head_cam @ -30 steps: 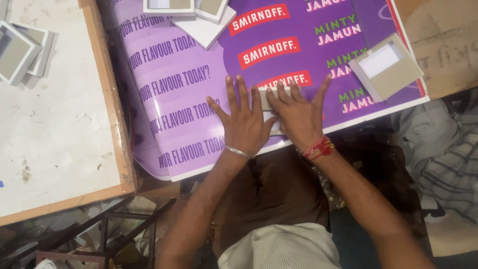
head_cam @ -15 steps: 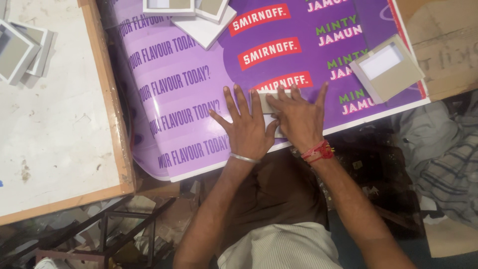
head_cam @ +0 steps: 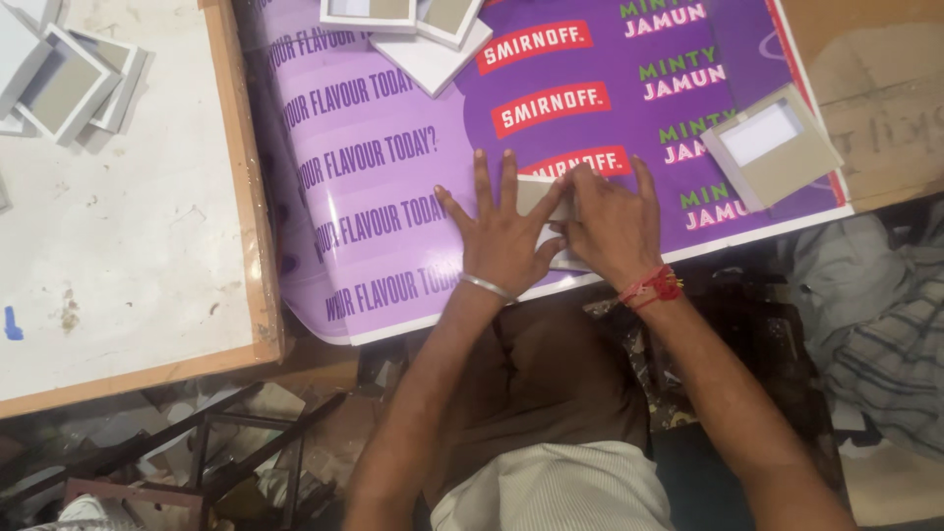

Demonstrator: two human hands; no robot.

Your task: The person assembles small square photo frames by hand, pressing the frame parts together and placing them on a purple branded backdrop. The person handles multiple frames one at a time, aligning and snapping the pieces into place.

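Small grey card piece (head_cam: pixel 539 195) lies on the purple printed sheet (head_cam: pixel 393 197) near its front edge, mostly hidden under both hands, white paper edge showing below it. Left hand (head_cam: pixel 504 236) flat on it, fingers (head_cam: pixel 482 182) spread wide and straight, palm pressing, gripping nothing. Right hand (head_cam: pixel 612 221) beside and touching the left, fingers bent, tips pinching or pushing the card's right edge; can't tell if it is truly gripped. To do this well, probably: keep left palm steady so the card doesn't slide, press the fold from the middle outward, keep edges square. Metal bangle on left wrist, red thread on right wrist (head_cam: pixel 654 287). Outward: finished grey-and-white box (head_cam: pixel 772 147) on the sheet at right, more at the top (head_cam: pixel 398 12), a stack (head_cam: pixel 69 84) on the white table (head_cam: pixel 128 256) at left.
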